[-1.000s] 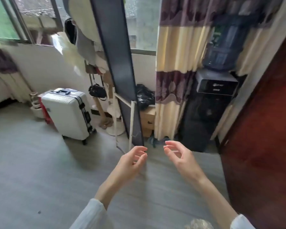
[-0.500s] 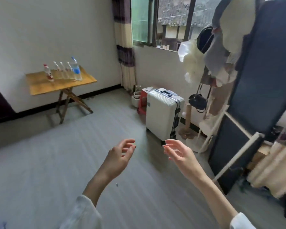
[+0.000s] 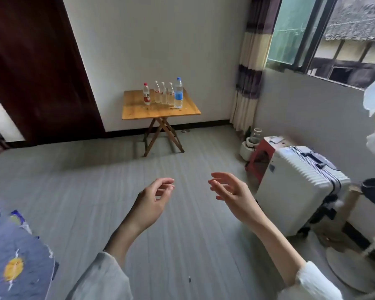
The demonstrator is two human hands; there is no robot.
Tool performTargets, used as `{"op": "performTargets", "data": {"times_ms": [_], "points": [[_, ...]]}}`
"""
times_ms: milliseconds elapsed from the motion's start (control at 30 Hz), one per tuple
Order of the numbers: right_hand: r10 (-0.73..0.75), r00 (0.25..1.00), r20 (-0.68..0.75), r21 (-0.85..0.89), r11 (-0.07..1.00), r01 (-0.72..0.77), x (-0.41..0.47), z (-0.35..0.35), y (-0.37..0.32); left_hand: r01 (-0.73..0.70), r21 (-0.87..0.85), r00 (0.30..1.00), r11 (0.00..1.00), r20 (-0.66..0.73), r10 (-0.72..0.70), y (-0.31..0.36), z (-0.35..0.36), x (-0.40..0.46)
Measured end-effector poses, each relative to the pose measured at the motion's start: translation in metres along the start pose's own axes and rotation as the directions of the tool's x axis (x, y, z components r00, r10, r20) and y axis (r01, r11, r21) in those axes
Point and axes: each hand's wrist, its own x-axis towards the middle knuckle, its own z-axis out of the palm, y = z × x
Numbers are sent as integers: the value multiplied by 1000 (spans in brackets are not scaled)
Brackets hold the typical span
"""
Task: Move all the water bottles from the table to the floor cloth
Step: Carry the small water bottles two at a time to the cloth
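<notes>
Several water bottles stand in a row on a small wooden folding table (image 3: 139,112) against the far wall. A red-capped bottle (image 3: 146,94) is at the left end, clear bottles (image 3: 164,94) fill the middle, and a taller blue-labelled bottle (image 3: 178,93) ends the row on the right. A blue patterned floor cloth (image 3: 15,263) lies at the lower left. My left hand (image 3: 152,205) and my right hand (image 3: 233,194) are raised in front of me, far from the table, fingers apart and holding nothing.
A white suitcase (image 3: 299,187) stands at the right beside a red stool (image 3: 261,159) and a small white pot (image 3: 248,146). A dark red door (image 3: 37,68) is at the left, with a striped curtain (image 3: 250,61) and window at the right. Grey floor stretches between me and the table.
The view has swung left from the mirror and curtain corner to face the table with the bottles. My hands stay raised and open in front of me.
</notes>
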Motion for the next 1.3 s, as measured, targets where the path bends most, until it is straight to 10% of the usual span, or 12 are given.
{"op": "performTargets", "data": {"times_ms": [1300], "points": [[-92, 962, 256, 37, 996, 85, 920, 104, 93, 157, 24, 974, 987, -171, -151, -191, -121, 833]]}}
